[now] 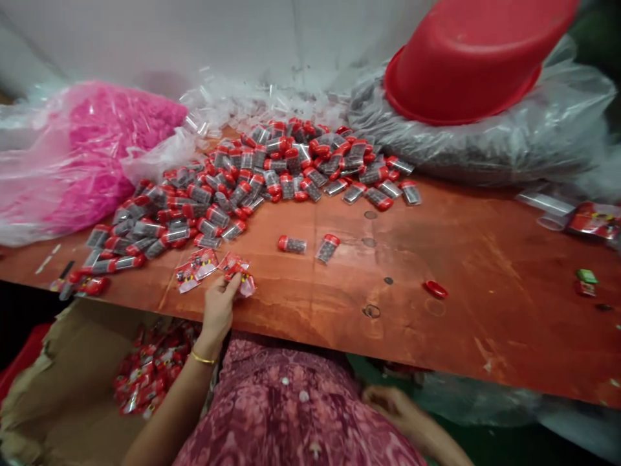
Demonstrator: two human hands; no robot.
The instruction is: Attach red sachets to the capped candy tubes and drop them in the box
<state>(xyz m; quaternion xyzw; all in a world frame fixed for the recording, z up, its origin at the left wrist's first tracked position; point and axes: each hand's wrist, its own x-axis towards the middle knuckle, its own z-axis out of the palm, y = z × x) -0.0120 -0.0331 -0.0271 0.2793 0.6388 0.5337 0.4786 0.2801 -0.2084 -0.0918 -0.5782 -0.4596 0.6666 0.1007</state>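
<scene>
My left hand (pixel 222 299) is at the table's front edge, its thumb and fingers pinched on a red printed packet (pixel 244 278). Just left of it lie more red packets (pixel 196 268). My right hand (pixel 388 402) hangs below the table edge beside the patterned clothing, blurred, its fingers partly curled; whether it holds anything is not visible. Two red-capped clear containers with dark contents, one lying at the left (pixel 292 244) and one at the right (pixel 328 248), rest apart from a large heap of similar containers (pixel 242 175).
A pink-filled plastic bag (pixel 107 142) stands at the left. An upturned red tub (pixel 466 71) sits on a dark-filled plastic bag (pixel 446 145) at the back right. A red cap (pixel 435 289) lies on the orange table (pixel 310 304). Below is a cardboard box (pixel 63 388) with red packets.
</scene>
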